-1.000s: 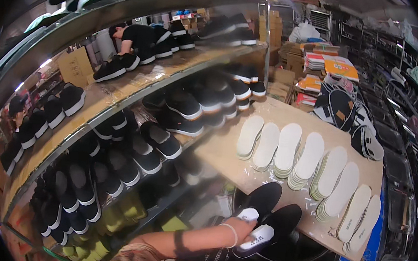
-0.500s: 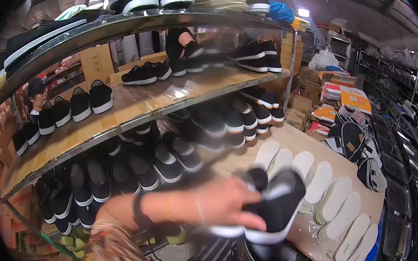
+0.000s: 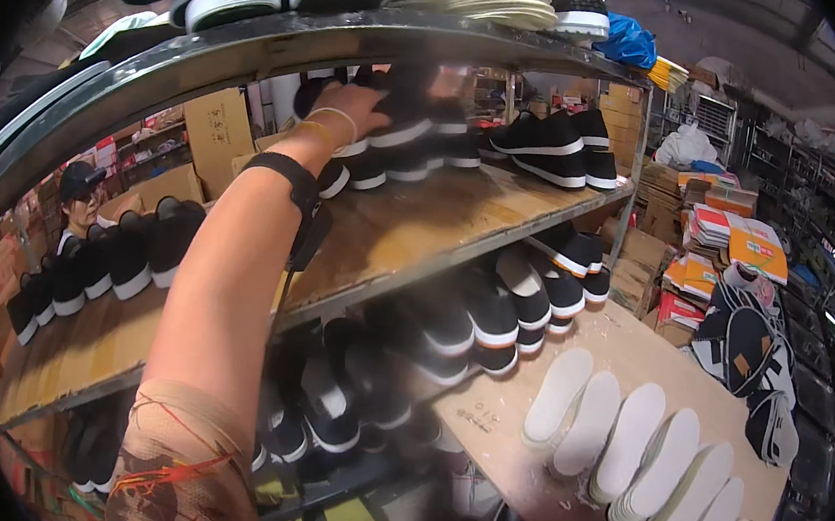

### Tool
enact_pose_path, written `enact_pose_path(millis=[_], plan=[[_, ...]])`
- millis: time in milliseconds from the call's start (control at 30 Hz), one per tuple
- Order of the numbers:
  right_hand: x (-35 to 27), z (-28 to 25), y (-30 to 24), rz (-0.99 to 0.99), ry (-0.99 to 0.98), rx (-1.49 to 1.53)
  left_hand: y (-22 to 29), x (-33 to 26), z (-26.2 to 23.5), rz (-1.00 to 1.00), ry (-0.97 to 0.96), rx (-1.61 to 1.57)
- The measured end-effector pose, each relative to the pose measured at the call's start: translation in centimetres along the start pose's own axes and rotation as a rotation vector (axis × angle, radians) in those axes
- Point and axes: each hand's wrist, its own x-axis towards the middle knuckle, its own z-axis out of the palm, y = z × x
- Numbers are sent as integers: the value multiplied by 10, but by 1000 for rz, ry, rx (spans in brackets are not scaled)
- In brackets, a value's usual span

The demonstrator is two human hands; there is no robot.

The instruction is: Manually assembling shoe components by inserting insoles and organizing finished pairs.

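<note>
Black shoes [image 3: 368, 162] with white soles stand on the middle shelf [image 3: 379, 247], where we have our left hand [image 3: 349, 111] right at them, thumb out to the side and fingers partly hidden, so we cannot tell how far it closes or whether it grips one. Below, we see pale insoles [image 3: 628, 442] lined up on a tan board [image 3: 495, 394] bearing dark marks, and behind the shelf a brown carton [image 3: 221, 156] with dark characters. Farther right, printed orange-and-white packages [image 3: 758, 251] lie stacked near a white plastic bag [image 3: 688, 146] whose contents we cannot make out.
</note>
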Motion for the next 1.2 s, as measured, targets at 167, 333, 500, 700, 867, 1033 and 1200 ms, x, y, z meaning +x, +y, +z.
enact_pose_path(millis=[167, 333, 500, 700, 867, 1033, 1200], plan=[[16, 27, -28, -19, 11, 85, -49, 39, 88, -173, -79, -6], [20, 39, -50, -161, 39, 28, -61, 56, 96, -152, -164, 27], [9, 42, -45, 147, -189, 290, 39, 27, 18, 278, -243, -167], [-48, 34, -20, -34, -235, 87, 255, -109, -95, 1050, -388, -743], [-174, -32, 66, 402, -199, 231, 391, -292, -117, 1666, -540, -951], [-366, -69, 195, 679, 648, 15, 482, -443, -77, 1679, -877, -872], [-535, -112, 295, 1228, 1317, -480, 521, -539, -28, 1493, -988, -675]])
